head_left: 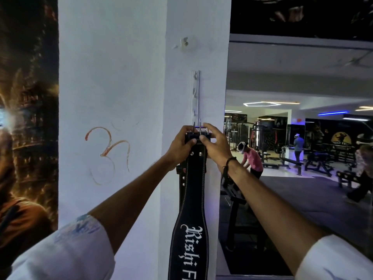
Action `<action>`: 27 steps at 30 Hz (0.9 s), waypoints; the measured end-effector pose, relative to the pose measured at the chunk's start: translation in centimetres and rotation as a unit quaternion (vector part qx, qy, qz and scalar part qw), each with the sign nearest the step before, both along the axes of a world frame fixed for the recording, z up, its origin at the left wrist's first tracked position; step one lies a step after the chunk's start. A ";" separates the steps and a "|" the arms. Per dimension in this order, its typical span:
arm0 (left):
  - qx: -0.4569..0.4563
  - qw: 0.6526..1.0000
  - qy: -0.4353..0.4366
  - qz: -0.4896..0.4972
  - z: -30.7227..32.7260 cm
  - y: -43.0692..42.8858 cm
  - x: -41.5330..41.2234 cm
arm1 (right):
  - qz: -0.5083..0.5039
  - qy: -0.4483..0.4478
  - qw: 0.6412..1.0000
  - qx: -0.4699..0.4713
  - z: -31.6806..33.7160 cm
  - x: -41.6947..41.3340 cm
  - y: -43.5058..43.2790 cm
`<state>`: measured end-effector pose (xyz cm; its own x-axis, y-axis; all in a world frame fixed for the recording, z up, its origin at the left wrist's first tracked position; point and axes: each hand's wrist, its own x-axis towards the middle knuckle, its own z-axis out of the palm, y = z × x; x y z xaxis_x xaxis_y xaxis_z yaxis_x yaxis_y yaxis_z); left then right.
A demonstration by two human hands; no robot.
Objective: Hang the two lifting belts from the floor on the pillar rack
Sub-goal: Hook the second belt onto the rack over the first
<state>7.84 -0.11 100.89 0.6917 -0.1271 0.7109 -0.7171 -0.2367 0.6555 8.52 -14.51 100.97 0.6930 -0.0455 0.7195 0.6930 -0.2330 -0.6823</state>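
White pillar (121, 77), both hands raised gripping belt (191, 199) at rack (196, 93).

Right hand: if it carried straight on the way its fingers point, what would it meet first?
The right hand points up and left over the belt buckle, so it would probably meet the rack hook first, then the white pillar behind. Depth is unclear.

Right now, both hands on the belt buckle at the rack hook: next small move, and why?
Probably lower the buckle over the hook prongs, then release. Left hand and right hand pinch the belt top just below the prong tips.
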 end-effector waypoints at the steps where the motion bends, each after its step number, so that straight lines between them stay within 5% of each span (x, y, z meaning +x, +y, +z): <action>1: 0.004 1.000 -0.006 0.001 -0.1 0.0 0.4 | 0.005 0.003 1.000 0.010 0.1 0.6 0.0; 13: -0.041 0.994 -0.091 0.048 4.0 -1.1 7.0 | -0.052 -0.041 0.991 0.119 5.6 7.0 2.0; 22: -0.073 0.996 0.011 0.051 4.9 -0.6 12.9 | -0.100 0.066 0.989 0.081 7.7 12.0 2.8; 27: -0.111 0.993 0.024 0.040 3.2 -0.8 14.0 | -0.156 0.037 0.984 0.077 6.5 12.6 3.3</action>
